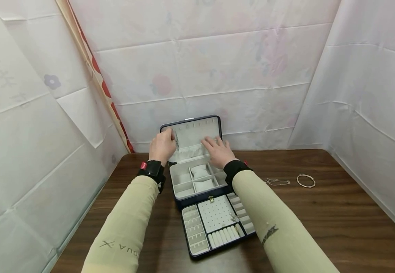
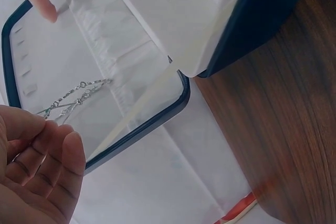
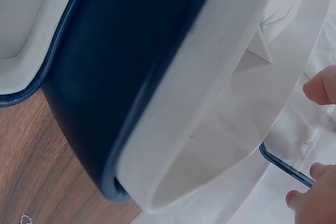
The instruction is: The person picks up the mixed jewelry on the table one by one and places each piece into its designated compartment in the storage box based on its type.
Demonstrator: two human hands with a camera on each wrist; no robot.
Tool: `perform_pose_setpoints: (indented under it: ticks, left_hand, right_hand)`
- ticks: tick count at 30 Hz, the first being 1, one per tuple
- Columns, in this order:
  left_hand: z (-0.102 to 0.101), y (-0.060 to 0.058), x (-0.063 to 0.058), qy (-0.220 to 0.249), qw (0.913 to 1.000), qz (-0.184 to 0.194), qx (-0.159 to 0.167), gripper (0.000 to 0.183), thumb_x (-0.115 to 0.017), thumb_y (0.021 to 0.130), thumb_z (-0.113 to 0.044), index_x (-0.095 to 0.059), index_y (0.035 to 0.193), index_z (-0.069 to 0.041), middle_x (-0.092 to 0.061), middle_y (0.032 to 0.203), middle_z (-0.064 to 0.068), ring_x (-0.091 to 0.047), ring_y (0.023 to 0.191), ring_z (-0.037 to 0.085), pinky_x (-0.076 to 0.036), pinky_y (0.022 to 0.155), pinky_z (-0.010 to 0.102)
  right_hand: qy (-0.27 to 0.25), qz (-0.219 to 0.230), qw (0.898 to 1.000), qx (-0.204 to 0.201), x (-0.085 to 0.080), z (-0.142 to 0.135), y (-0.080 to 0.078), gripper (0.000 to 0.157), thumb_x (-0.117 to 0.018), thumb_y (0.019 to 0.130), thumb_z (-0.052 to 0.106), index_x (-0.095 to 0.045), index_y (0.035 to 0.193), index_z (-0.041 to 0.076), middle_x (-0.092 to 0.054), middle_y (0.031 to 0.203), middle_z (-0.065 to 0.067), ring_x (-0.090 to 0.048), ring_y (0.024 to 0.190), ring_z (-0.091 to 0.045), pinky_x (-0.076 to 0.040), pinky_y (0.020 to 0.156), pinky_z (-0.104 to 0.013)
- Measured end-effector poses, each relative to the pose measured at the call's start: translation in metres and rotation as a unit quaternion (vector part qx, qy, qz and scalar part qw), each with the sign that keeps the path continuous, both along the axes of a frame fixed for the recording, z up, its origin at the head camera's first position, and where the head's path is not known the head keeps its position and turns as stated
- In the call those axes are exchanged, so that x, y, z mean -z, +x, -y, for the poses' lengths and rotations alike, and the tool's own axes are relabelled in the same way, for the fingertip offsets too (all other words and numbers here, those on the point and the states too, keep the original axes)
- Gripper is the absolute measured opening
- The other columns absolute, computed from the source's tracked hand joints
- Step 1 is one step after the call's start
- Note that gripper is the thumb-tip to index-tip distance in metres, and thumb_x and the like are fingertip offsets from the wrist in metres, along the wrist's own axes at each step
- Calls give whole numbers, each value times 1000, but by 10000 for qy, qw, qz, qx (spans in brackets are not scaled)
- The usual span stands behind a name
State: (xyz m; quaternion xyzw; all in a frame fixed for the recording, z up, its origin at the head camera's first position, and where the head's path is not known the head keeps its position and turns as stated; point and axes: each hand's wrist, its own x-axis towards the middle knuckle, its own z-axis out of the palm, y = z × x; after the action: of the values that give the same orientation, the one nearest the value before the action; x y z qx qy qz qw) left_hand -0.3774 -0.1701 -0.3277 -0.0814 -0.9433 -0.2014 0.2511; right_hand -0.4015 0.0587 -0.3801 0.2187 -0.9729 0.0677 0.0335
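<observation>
A navy jewelry box (image 1: 190,198) stands with its lid (image 1: 192,134) raised, showing a white lining, small hooks along the top and a gathered pocket. My left hand (image 1: 162,146) is at the lid's left side and pinches a silver chain (image 2: 82,85) between thumb and fingertips. The chain's links hang in front of the lining towards the pocket. Over the right part of the lid, my right hand (image 1: 219,153) has its fingers spread and holds nothing; whether they touch the lining is unclear. Two small white cushions (image 1: 200,171) sit in the box's compartments.
In front of the box lies a jewelry tray (image 1: 214,214) with ring rolls, a perforated panel and small slots, partly behind my right forearm. To the right on the wooden table (image 1: 340,212) are another thin chain (image 1: 279,182) and a round bangle (image 1: 305,181). White sheeting hangs behind.
</observation>
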Motion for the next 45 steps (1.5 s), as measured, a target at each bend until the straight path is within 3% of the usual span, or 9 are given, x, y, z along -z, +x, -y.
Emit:
perform_pose_setpoints:
  ticks: [7, 11, 19, 24, 29, 34, 38, 45]
  left_hand:
    - [0, -2, 4, 14, 10000, 25, -62, 15, -56, 97, -2, -53, 84, -10, -57, 75, 8, -53, 62, 27, -38, 56, 38]
    - [-2, -2, 3, 62, 10000, 45, -20, 17, -54, 97, -2, -53, 83, -10, -56, 74, 8, -51, 62, 26, -36, 57, 38]
    - [-7, -1, 2, 78, 9997, 238, -16, 11, -54, 97, -2, -57, 88, -9, -63, 81, 11, -57, 67, 28, -41, 59, 40]
    - [-11, 0, 2, 56, 9993, 376, 55, 9, -54, 99, -3, -60, 93, -8, -66, 86, 14, -60, 71, 30, -45, 63, 42]
    - [-10, 0, 2, 79, 9992, 387, 20, 9, -54, 98, -3, -59, 92, -8, -66, 87, 13, -61, 73, 30, -45, 63, 42]
    - [-9, 2, 2, 79, 9991, 428, -9, 11, -53, 99, -4, -57, 91, -9, -65, 86, 13, -59, 71, 30, -42, 62, 41]
    - [-8, 2, 1, 62, 9992, 389, -1, 11, -53, 99, -3, -58, 91, -8, -65, 85, 14, -59, 71, 30, -43, 62, 42]
    - [-10, 3, 2, 84, 9987, 504, -9, 10, -52, 100, -5, -59, 95, -8, -67, 91, 14, -61, 75, 30, -46, 65, 43]
  right_hand:
    - [107, 59, 9999, 77, -3, 3, 5, 79, -63, 100, 11, -20, 164, 27, -27, 167, -3, -14, 155, -44, -13, 119, -66]
    - [146, 150, 9996, 165, -2, 5, 6, 79, -62, 100, 11, -19, 164, 27, -27, 167, -3, -11, 155, -44, -12, 119, -68]
    - [561, 322, 9978, 144, -4, 5, 10, 79, -64, 101, 27, -18, 165, 23, -28, 167, -5, -9, 156, -42, -3, 117, -71]
    - [806, 606, 9947, 211, 1, -1, 13, 69, -59, 103, 27, -26, 163, 21, -27, 167, -7, -5, 156, -41, 1, 117, -72]
    - [434, 170, 9988, 131, 7, 1, 10, 62, -61, 102, 22, -36, 159, 18, -32, 164, -8, -8, 156, -42, -5, 116, -73]
    - [420, -222, 9988, 143, 0, 9, 9, 75, -66, 98, 19, -27, 162, 20, -25, 168, -5, -12, 156, -41, -14, 118, -69]
    - [559, -72, 9981, 268, -2, 12, 9, 75, -59, 101, 17, -20, 164, 24, -22, 170, -1, -12, 156, -42, -12, 119, -68]
    - [533, 194, 9979, 308, -1, 15, 7, 80, -62, 99, 23, -18, 164, 30, -25, 168, 0, -7, 156, -44, -4, 117, -71]
